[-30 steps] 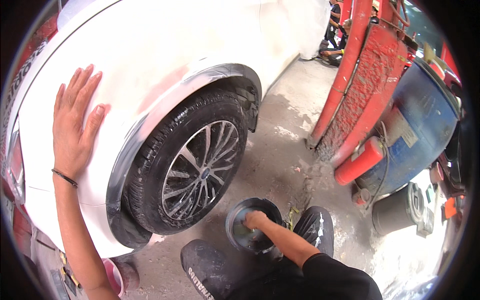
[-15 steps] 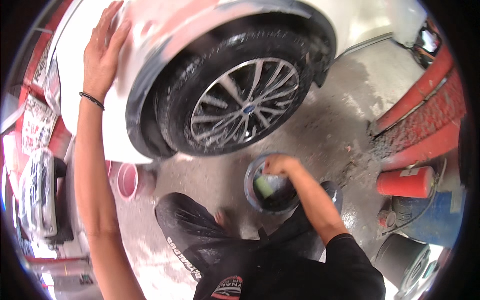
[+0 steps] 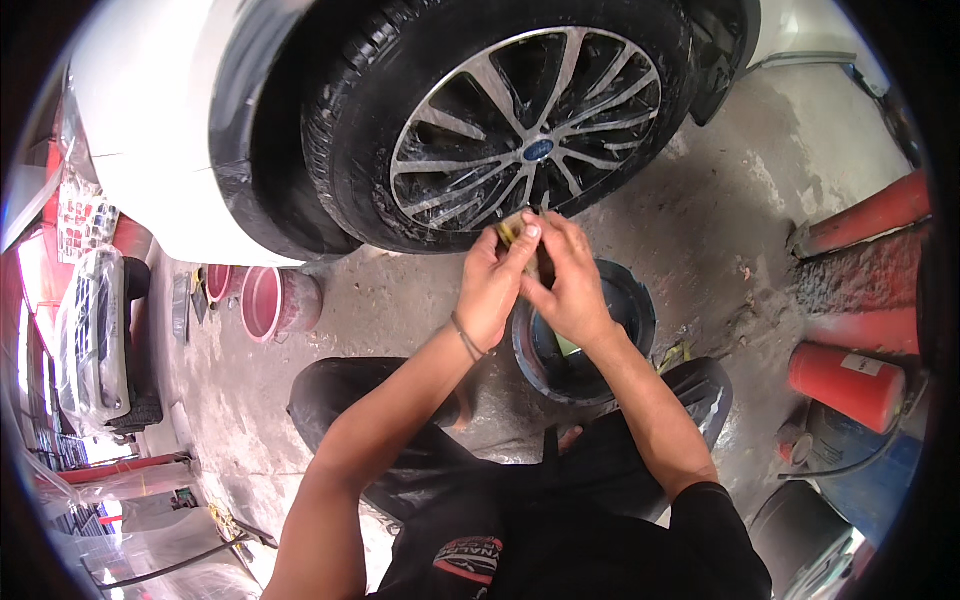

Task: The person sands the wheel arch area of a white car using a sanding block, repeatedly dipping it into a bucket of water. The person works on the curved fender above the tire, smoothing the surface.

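Both my hands meet in front of the lower rim of a car wheel [image 3: 538, 150]. The fingers of my left hand [image 3: 488, 295] are closed around a small yellowish-tan piece [image 3: 511, 234], thin or folded, whose kind I cannot make out. My right hand [image 3: 572, 280] grips the same piece from the other side. Just below them, between my knees, stands a dark round bucket [image 3: 640, 300] partly hidden by my right hand and forearm. A pale green piece [image 3: 567, 346] shows inside it.
White car bodywork [image 3: 150, 130] with a grey-black arch edge surrounds the wheel. Reddish buckets [image 3: 262, 305] stand on the wet concrete floor at left. To the right are red metal posts [image 3: 865, 215], a red cylinder [image 3: 850, 385] and a blue drum [image 3: 865, 450]. A car bumper [image 3: 95, 340] stands far left.
My left hand has come down from the car's bodywork. My right hand has risen out of the bucket. Both now hold the yellowish-tan piece together, and the view has shifted closer to the wheel.
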`<state>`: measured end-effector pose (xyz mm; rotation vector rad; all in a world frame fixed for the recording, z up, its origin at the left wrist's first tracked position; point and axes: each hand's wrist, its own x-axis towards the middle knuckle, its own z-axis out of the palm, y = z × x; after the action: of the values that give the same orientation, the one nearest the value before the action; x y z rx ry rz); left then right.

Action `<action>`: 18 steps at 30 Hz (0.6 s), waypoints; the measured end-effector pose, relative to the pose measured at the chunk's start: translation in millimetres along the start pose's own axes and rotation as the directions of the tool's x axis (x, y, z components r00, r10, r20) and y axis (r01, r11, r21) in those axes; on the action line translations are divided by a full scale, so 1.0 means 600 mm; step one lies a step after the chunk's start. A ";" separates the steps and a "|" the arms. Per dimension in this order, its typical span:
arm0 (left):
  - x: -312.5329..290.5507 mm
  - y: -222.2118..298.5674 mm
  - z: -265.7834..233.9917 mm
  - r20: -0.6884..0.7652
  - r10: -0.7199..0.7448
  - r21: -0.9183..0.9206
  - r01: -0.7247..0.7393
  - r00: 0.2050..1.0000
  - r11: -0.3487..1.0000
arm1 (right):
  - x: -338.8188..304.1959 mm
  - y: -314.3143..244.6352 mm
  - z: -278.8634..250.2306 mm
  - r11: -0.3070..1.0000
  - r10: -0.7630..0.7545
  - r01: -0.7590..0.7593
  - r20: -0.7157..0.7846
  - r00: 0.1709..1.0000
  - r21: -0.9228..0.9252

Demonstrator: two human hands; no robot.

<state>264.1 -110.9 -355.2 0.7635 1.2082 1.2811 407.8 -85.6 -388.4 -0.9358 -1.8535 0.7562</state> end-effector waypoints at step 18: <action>0.019 -0.005 -0.100 -0.052 -0.041 -0.332 0.021 0.998 0.943 | 0.031 0.035 -0.017 0.660 0.433 -0.450 0.185 0.882 0.601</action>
<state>206.8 -111.9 -376.1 0.4622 1.0100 1.4422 417.1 -57.6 -392.8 -0.9208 -1.2227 1.5863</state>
